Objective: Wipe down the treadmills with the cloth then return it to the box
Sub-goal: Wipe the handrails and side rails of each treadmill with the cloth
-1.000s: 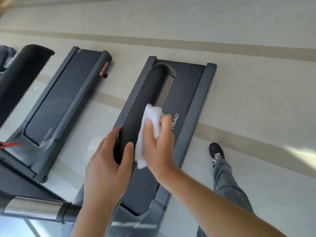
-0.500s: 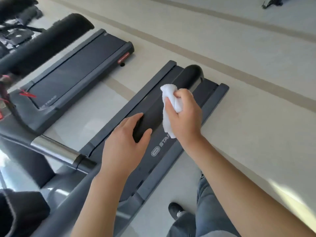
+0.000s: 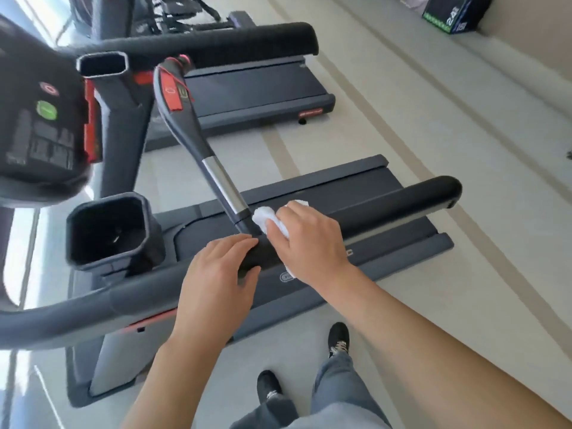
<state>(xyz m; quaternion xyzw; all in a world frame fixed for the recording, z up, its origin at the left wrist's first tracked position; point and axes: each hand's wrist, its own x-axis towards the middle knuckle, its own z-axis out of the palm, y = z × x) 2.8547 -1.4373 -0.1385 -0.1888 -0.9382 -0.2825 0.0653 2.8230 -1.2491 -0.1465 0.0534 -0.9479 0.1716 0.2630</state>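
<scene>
Nearest me, feet: my two black shoes [image 3: 339,337] stand on the pale floor [image 3: 464,134], just beside the near edge of the treadmill [image 3: 340,292].
Left hand: my left hand [image 3: 213,277] rests on the black handrail [image 3: 387,209], fingers laid over its top and the thumb hooked under the near side, so I am gripping the rail loosely.
Right hand: my right hand [image 3: 306,239] sits just right of the left, on the same rail, fingers curled around the cloth [image 3: 263,218] and pressing it to the rail.
Cloth: white and bunched, it pokes out at the far-left side of my right hand, and a bit shows below the palm; it touches the rail where the silver-and-black strut [image 3: 223,184] joins it.
Cup holder: a dark, open cup holder [image 3: 108,230] sits left of my hands.
Console: blurred at the far left, the console [image 3: 40,119] shows a green button.
Second treadmill: farther off lies another treadmill [image 3: 257,97], its own padded rail [image 3: 216,44] above it.
Box: a dark box [image 3: 455,13] stands at the far right by the wall, well apart from the cloth.
</scene>
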